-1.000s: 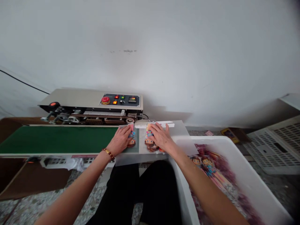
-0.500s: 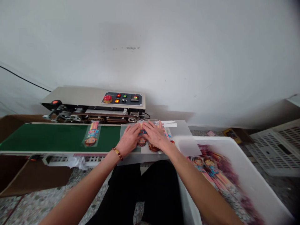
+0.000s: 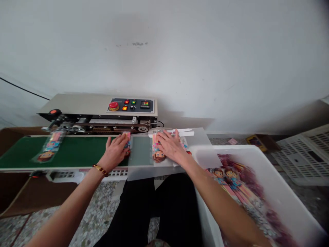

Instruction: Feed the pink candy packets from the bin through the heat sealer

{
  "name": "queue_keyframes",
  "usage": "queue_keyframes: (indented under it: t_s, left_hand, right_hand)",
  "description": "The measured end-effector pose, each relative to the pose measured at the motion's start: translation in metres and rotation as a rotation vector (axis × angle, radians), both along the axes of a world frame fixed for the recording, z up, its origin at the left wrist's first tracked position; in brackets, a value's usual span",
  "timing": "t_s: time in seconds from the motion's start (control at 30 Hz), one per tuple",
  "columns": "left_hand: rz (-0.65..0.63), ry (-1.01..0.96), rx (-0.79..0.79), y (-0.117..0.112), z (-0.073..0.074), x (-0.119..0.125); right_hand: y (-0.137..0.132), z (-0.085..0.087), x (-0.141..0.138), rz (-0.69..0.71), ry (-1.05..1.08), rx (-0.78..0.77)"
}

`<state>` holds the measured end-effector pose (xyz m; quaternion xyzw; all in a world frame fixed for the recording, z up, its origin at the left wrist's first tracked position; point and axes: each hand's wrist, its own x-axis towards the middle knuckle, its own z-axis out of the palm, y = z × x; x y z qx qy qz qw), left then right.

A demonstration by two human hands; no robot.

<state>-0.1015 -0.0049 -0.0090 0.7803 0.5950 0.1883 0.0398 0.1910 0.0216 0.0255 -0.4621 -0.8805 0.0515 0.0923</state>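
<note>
My left hand (image 3: 114, 153) lies over a pictured packet (image 3: 128, 137) on the green conveyor belt (image 3: 84, 147), at the infeed end of a band sealing machine (image 3: 102, 109). Its fingers are stretched out and cover most of that packet. On a translucent sheet (image 3: 140, 151) to the right, my right hand (image 3: 171, 145) rests flat, fingers spread, over several cartoon-printed packets (image 3: 158, 156). Further left along the belt, another clear packet (image 3: 50, 145) with a cartoon figure lies slightly tilted, its top edge by the machine's rollers.
A white tub (image 3: 246, 149) at my right holds many similar packets (image 3: 239, 185). Behind it stands a white slotted crate (image 3: 305, 157). An open cardboard box (image 3: 33, 195) sits under the belt's left end. The wall (image 3: 180, 68) rises behind the machine.
My left hand has moved left from the sheet onto the belt, with a packet under its fingers. The earlier packet has travelled left along the belt. My right hand stays nearly still.
</note>
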Motion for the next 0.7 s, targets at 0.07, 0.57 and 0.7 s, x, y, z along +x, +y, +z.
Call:
queue_keyframes:
  t_s: [0.07,0.57,0.7]
  left_hand:
    - [0.036,-0.022,0.051,-0.001,0.003,0.015]
    - [-0.289,-0.170,-0.026,0.008,-0.011,0.086]
    - [-0.289,-0.099,-0.002,0.009,-0.008,0.087]
  right_hand:
    - [0.001,0.001,-0.010,0.001,0.032,-0.008]
    - [-0.015,-0.001,0.010,-0.095,-0.017,-0.002]
    - [-0.014,0.000,-0.002,-0.090,-0.013,0.081]
